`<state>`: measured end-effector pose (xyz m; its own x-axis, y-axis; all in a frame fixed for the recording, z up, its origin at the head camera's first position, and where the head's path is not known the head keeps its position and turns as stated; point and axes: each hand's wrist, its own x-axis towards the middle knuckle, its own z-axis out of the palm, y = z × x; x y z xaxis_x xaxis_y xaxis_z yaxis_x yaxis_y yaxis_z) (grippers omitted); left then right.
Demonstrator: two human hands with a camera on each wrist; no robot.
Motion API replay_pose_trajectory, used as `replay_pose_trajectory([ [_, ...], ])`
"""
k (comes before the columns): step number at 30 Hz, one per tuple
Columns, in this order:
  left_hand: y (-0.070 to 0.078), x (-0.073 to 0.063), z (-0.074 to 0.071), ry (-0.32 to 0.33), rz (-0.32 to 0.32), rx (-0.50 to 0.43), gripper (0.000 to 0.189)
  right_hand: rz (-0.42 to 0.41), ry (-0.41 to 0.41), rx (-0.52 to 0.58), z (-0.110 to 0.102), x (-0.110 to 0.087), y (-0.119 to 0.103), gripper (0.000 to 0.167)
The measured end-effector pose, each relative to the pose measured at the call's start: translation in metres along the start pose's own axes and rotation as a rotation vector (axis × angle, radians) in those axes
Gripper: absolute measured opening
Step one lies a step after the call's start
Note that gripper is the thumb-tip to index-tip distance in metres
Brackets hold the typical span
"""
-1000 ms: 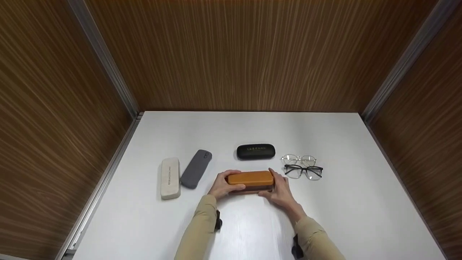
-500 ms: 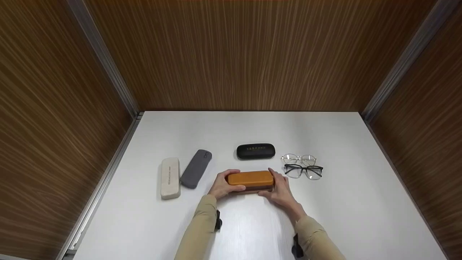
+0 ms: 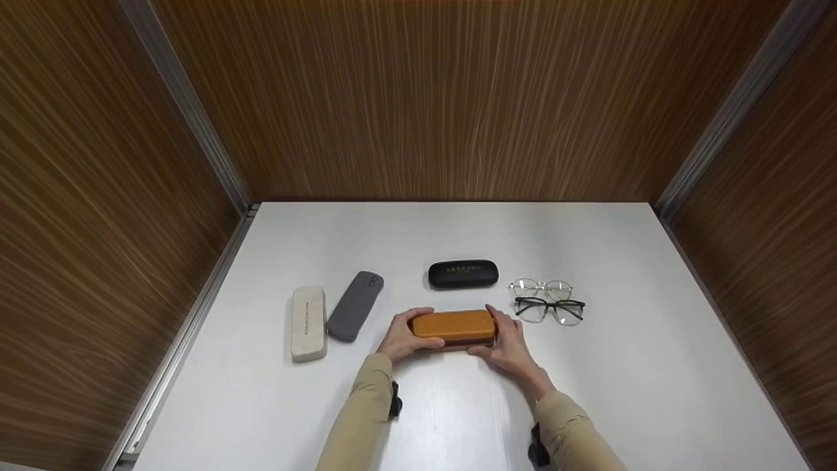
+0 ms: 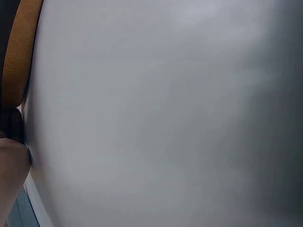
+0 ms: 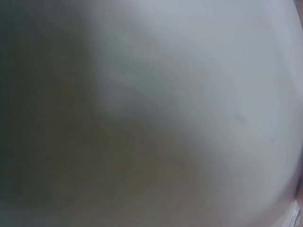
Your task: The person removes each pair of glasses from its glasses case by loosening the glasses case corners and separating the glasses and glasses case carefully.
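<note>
An orange-brown glasses case [image 3: 454,324] lies crosswise at the middle of the table, with a dark strip along its near side. My left hand [image 3: 400,337] grips its left end, thumb on the near side and fingers behind. At the right end my right hand [image 3: 509,343] holds the case the same way, thumb low at the front corner. In the left wrist view only an orange edge of the case [image 4: 19,56] and part of the hand [image 4: 12,170] show at the left border. The right wrist view is mostly blurred tabletop, with a sliver of skin at the right.
Behind the case lies a black glasses case [image 3: 463,275]. To the left are a grey case [image 3: 356,306] and a cream case [image 3: 308,324]. Thin-rimmed glasses [image 3: 541,288] and black-framed glasses [image 3: 550,310] lie to the right. Wood-grain panels [image 3: 451,104] enclose the white table [image 3: 628,366].
Both hands stay in place around the orange-brown glasses case. Its orange top comes slightly lower, and the dark strip on the near side looks a little narrower.
</note>
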<state>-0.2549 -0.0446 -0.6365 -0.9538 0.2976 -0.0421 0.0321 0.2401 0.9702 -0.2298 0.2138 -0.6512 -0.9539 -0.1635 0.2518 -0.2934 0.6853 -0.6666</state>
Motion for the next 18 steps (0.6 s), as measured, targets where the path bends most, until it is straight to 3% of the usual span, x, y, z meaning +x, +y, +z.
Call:
replay_pose_trajectory([
  [12, -0.0006, -0.0018, -0.0023, -0.006, 0.026, 0.0, 0.077, 0.012, -0.027, 0.034, -0.0007, 0.0009, -0.0027, 0.101],
  [16, 0.0012, -0.0025, -0.0005, -0.015, 0.023, -0.005, 0.077, -0.013, 0.021, -0.012, 0.001, 0.0014, -0.0002, 0.082],
  [18, 0.0021, -0.0023, 0.0007, -0.024, 0.024, -0.01, 0.078, -0.031, 0.047, -0.031, 0.0009, 0.0018, 0.0016, 0.081],
])
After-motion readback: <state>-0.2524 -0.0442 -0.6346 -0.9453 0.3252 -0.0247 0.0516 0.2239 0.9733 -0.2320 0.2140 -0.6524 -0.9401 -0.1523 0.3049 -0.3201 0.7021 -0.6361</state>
